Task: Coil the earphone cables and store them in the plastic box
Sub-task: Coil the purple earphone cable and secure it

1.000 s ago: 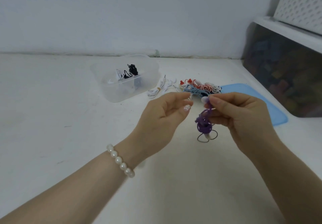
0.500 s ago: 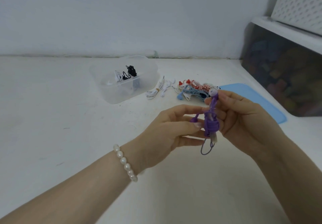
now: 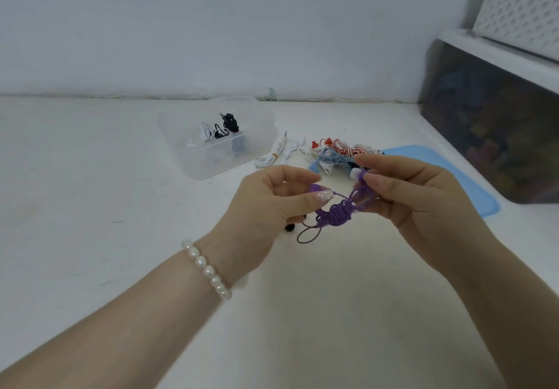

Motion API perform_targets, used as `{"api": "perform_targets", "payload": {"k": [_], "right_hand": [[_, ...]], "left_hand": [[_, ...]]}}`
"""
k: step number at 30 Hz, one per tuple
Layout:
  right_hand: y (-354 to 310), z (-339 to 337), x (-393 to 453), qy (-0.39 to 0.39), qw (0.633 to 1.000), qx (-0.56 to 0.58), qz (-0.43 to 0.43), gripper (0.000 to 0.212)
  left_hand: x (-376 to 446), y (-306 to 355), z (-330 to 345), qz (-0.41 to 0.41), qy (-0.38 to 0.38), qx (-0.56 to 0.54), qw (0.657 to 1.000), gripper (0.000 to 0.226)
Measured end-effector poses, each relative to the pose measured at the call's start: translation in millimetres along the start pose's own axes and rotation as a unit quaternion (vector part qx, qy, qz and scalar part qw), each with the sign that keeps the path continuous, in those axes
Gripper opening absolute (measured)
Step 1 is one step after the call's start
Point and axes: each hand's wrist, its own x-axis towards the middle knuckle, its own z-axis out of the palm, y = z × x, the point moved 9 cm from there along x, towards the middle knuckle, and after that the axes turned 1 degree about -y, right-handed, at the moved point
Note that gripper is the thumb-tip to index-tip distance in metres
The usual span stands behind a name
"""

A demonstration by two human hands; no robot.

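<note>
Fingers of left hand [image 3: 266, 207] and right hand [image 3: 423, 201] curl, pinching the purple earphone cable [image 3: 335, 214] between them

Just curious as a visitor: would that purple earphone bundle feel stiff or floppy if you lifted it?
Probably floppy: the purple earphone bundle has a thin loop drooping below it. Likely light, since the left hand and right hand pinch it with fingertips only.

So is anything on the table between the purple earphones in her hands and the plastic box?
Nothing visible blocks it. The purple earphones are held between left hand and right hand, and bare table leads to the open plastic box. The white earphones lie right of the box.
</note>
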Motion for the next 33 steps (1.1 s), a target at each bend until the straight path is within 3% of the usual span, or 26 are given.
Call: {"api": "perform_targets", "payload": {"k": [4,10,15,23,33], "right_hand": [[3.7,8.3,-1.3,-0.034,0.998,-0.044,0.017,0.024],[4.0,2.2,-0.2,-0.021,0.997,-0.068,0.031,0.016],[2.3,12.8,-4.5,-0.057,0.992,-0.109,0.020,0.024],[-5.1,25.4,-9.0,-0.104,0.988,-0.110,-0.014,0.021],[-2.7,22.6,-6.8,-0.081,0.989,-0.120,-0.017,0.019]], "left_hand": [[-2.1,-2.7,4.3,-0.009,-0.010,0.003,1.000,0.025],[-2.6,-9.6,10.6,-0.032,-0.032,-0.013,0.999,0.007],[-3.9,-11.0,14.6,-0.037,-0.045,-0.050,0.997,0.013],[-6.7,-25.1,22.6,-0.130,-0.070,-0.142,0.979,0.014],[-5.5,-23.7,20.4,-0.103,-0.054,-0.107,0.987,0.009]]}}
